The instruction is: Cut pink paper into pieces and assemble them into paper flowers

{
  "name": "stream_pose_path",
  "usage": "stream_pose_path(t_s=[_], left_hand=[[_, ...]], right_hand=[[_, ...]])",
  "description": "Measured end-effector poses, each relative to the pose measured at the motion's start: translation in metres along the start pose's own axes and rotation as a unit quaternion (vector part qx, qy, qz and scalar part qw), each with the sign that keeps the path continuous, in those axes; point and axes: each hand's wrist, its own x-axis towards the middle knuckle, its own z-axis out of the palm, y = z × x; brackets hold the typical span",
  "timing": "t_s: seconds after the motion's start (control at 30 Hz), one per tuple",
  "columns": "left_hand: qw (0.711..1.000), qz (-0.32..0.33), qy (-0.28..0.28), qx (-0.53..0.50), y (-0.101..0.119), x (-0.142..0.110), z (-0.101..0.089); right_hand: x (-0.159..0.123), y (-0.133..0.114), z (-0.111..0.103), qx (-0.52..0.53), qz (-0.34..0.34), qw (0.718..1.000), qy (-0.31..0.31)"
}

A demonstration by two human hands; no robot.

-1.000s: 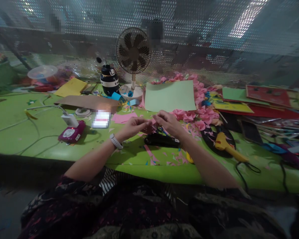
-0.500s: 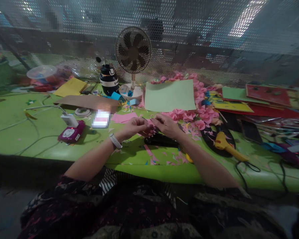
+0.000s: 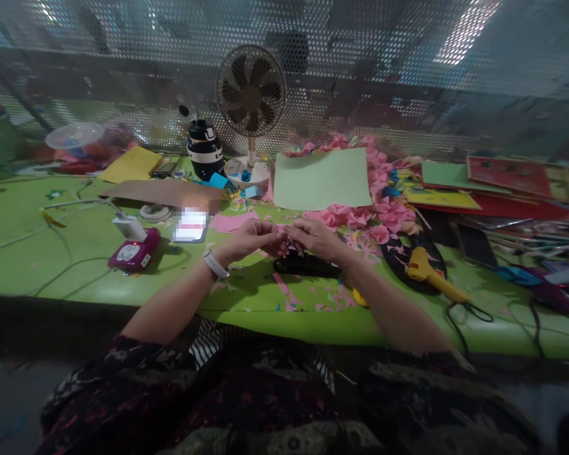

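My left hand [image 3: 256, 239] and my right hand [image 3: 315, 239] meet above the green table [image 3: 171, 278], fingertips pinched close together. A small piece of pink paper [image 3: 282, 230] shows between them, mostly covered by the fingers. Just below lies a black stapler-like object [image 3: 306, 265], with pink paper scraps [image 3: 284, 287] around it. To the left of my left hand is a stack of pink paper strips [image 3: 233, 221]. Pink paper flowers [image 3: 346, 216] are heaped beyond my right hand, around a pale green sheet [image 3: 321, 179].
A yellow glue gun [image 3: 431, 275] rests on a black dish at right, its cord hanging near the edge. A fan [image 3: 251, 95] and a dark bottle [image 3: 203, 151] stand behind. At left are a lit phone [image 3: 190, 225] and a purple power adapter [image 3: 133, 251].
Both hands stay together and the fingertips have drawn slightly closer around the pink paper. The whole view has shifted a little.
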Motion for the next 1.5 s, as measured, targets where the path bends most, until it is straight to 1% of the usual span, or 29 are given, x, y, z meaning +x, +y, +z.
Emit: stream_pose_path(t_s=[0.07,0.13,0.17,0.27,0.33,0.43,0.5,0.57,0.63,0.67,0.73,0.77,0.8,0.83,0.9,0.97,1.1,1.23,1.3,1.4,1.47,1.5], left_hand=[[1.0,-0.003,-0.019,0.005,0.002,-0.001,0.0],[0.999,-0.008,-0.036,0.009,0.004,-0.002,-0.001],[0.999,-0.008,-0.035,0.011,0.004,-0.002,-0.001],[1.0,0.001,0.006,0.016,0.003,-0.002,0.0],[0.999,0.005,0.036,0.023,0.002,-0.001,0.0],[0.998,0.003,0.057,0.033,0.0,0.0,0.001],[0.997,0.012,0.07,0.033,0.0,0.001,0.001],[0.995,0.026,0.089,0.023,-0.001,0.001,0.0],[0.993,0.038,0.112,0.006,-0.001,0.002,-0.002],[0.992,0.042,0.123,-0.002,-0.001,0.003,-0.003],[0.989,0.046,0.141,-0.016,-0.002,0.003,-0.005],[0.988,0.048,0.148,-0.022,-0.002,0.004,-0.005],[0.987,0.05,0.153,-0.026,-0.003,0.004,-0.005],[0.986,0.051,0.155,-0.03,-0.003,0.004,-0.005],[0.986,0.053,0.156,-0.036,-0.004,0.005,-0.004],[0.986,0.052,0.155,-0.035,-0.004,0.005,-0.003],[0.987,0.049,0.154,-0.028,-0.004,0.005,-0.002],[0.986,0.061,0.15,-0.032,-0.004,0.005,-0.001],[0.985,0.069,0.152,-0.032,-0.005,0.005,-0.001],[0.982,0.085,0.164,-0.036,-0.005,0.006,-0.001],[0.979,0.094,0.177,-0.039,-0.005,0.007,-0.001],[0.977,0.097,0.183,-0.039,-0.005,0.007,-0.001]], right_hand=[[-0.001,-0.003,-0.001,0.019,0.01,1.0,-0.016],[-0.002,-0.004,-0.002,0.019,0.003,1.0,-0.018],[-0.002,-0.004,-0.002,0.018,-0.002,1.0,-0.013],[-0.001,-0.001,-0.001,0.013,-0.009,1.0,0.013],[0.001,0.003,0.001,-0.019,-0.022,0.998,0.051],[0.004,0.007,0.002,-0.075,-0.052,0.991,0.1],[0.004,0.009,-0.001,-0.091,-0.051,0.989,0.104],[0.004,0.01,-0.007,-0.123,-0.026,0.987,0.104],[0.004,0.012,-0.016,-0.194,0.026,0.977,0.086],[0.004,0.013,-0.019,-0.238,0.061,0.967,0.061],[0.004,0.014,-0.024,-0.317,0.132,0.939,-0.006],[0.004,0.015,-0.024,-0.343,0.156,0.926,-0.037],[0.004,0.016,-0.023,-0.361,0.169,0.915,-0.057],[0.005,0.016,-0.021,-0.373,0.171,0.91,-0.065],[0.006,0.018,-0.017,-0.384,0.158,0.908,-0.06],[0.007,0.02,-0.013,-0.385,0.15,0.909,-0.049],[0.009,0.023,-0.009,-0.376,0.161,0.912,-0.042],[0.009,0.026,-0.013,-0.365,0.185,0.912,-0.024],[0.009,0.028,-0.017,-0.34,0.196,0.919,-0.02],[0.008,0.03,-0.027,-0.236,0.202,0.951,0.001],[0.008,0.031,-0.032,-0.129,0.206,0.969,0.033],[0.008,0.03,-0.033,-0.07,0.209,0.974,0.052]])
